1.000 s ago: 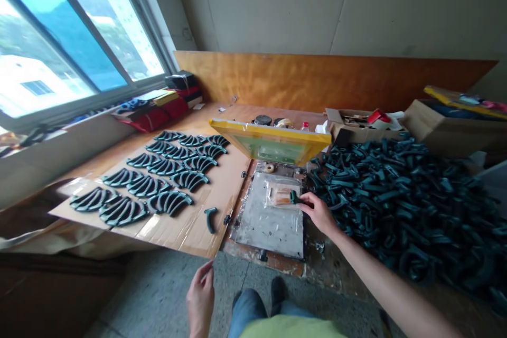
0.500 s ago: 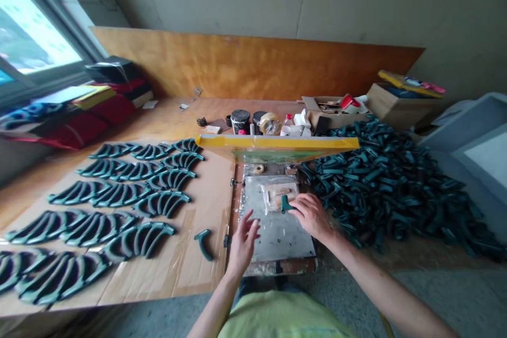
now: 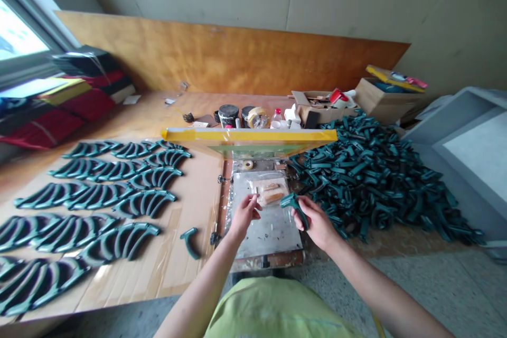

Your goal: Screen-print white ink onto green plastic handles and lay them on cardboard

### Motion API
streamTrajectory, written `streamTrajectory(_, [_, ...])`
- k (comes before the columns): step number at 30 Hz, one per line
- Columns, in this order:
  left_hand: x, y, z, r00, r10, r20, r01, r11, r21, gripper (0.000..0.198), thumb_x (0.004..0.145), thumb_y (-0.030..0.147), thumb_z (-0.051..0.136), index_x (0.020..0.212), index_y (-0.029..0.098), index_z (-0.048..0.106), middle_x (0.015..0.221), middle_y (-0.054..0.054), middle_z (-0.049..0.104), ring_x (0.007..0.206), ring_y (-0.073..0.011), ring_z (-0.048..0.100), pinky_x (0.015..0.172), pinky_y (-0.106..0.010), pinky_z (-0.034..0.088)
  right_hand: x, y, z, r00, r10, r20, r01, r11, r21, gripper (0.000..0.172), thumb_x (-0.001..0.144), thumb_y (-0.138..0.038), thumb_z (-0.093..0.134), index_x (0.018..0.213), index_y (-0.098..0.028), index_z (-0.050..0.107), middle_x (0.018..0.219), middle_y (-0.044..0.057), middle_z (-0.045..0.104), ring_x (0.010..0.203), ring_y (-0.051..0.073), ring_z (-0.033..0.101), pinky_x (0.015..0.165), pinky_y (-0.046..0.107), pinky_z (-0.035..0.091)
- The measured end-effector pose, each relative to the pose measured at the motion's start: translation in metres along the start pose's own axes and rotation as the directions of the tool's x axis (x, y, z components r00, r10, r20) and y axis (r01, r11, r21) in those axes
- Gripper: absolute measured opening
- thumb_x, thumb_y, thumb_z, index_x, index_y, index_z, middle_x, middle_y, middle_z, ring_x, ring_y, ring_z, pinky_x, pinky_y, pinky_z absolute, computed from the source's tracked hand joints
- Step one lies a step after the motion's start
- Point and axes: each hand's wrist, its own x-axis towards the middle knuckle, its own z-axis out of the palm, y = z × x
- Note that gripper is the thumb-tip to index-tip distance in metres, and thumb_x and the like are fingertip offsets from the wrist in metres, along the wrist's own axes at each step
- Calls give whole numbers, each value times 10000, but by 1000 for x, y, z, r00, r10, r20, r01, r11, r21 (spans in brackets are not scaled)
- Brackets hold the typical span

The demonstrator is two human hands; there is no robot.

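My right hand (image 3: 316, 223) is closed round the curved grip of a dark green plastic handle (image 3: 293, 204). The handle's short crosswise head points up and left, over the plate's right side. My left hand (image 3: 245, 215) is above the plate's left part, fingers curled and thumb against fingertip; what they pinch, if anything, is too small to see. Under both hands lies a grey flat plate (image 3: 253, 243). A tan block under clear tape (image 3: 271, 194) is fixed on it, between the hands and slightly beyond them. Hinged up behind stands a yellow-edged screen frame (image 3: 253, 135).
Rows of green handles (image 3: 122, 243) lie fanned on cardboard (image 3: 166, 269) at left, with one single handle (image 3: 191, 243) nearer me. At right is a large heap of handles (image 3: 380, 179) beside a grey bin (image 3: 431, 153). Black tubs (image 3: 228, 115) and tape rolls stand behind the frame.
My right hand has turned the handle, so its curved grip now shows. My left hand has come closer to the tan block, and its spread fingers have curled together. The view has shifted right.
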Motion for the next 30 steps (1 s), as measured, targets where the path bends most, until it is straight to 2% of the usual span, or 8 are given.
streamTrajectory(3, [-22,4,16,986,114,118,-114,993,-2,621,802,589,590,1278,190,550,1108,-116,661,937,-208,639,691,-293,536,12,8,5,995,93,43,-98,985,142,370,742,-464,736,954,-197,592,733,-5,619,499,77,480,459,214,335])
streamTrajectory(6, [-29,8,24,930,274,245,-289,957,26,597,797,500,662,1314,223,553,1329,-117,584,1212,-265,532,917,-355,494,14,14,14,981,125,147,-139,986,94,342,729,-389,756,965,-188,613,721,-15,596,531,80,498,485,217,353])
streamTrajectory(9, [-26,10,18,903,296,312,-338,937,89,441,796,456,681,1143,185,670,1112,-92,692,1038,-239,619,910,-343,485,10,16,10,958,137,252,-125,990,-64,312,733,-332,747,977,-195,609,678,-46,546,531,79,481,491,216,356])
streamTrajectory(13, [-24,7,8,956,263,130,-273,960,65,355,810,492,639,904,155,700,788,-38,679,712,-157,612,722,-304,523,3,21,-22,939,234,253,-115,904,-413,366,669,-273,772,992,-191,622,741,-40,580,545,76,462,479,202,359])
streamTrajectory(18, [-34,-8,21,943,196,269,-224,971,77,426,762,464,699,1086,191,660,1028,-71,680,898,-205,626,738,-319,543,2,28,-41,971,166,172,-40,820,-571,374,734,-292,707,1090,-199,641,773,-31,624,481,56,416,450,192,344])
streamTrajectory(25, [-38,-10,28,919,160,360,-230,960,161,469,775,439,690,1161,182,624,867,-33,667,721,-160,605,672,-294,530,6,19,-19,923,-14,384,285,696,-660,512,753,-318,718,1245,-224,611,1157,37,671,1030,210,613,914,322,459])
streamTrajectory(27, [-36,-2,17,942,180,283,-214,972,97,433,766,442,698,1105,181,632,828,-19,646,733,-157,612,682,-288,532,4,12,-40,924,141,356,216,577,-788,458,753,-299,717,1197,-216,646,1031,34,712,934,211,647,850,320,483])
streamTrajectory(30, [-34,10,1,978,169,120,-168,986,-20,428,751,459,706,1058,175,614,821,-10,630,739,-159,638,680,-293,543,6,-3,-81,967,238,90,58,139,-989,164,770,-194,656,907,-186,745,810,62,724,838,245,670,791,351,490])
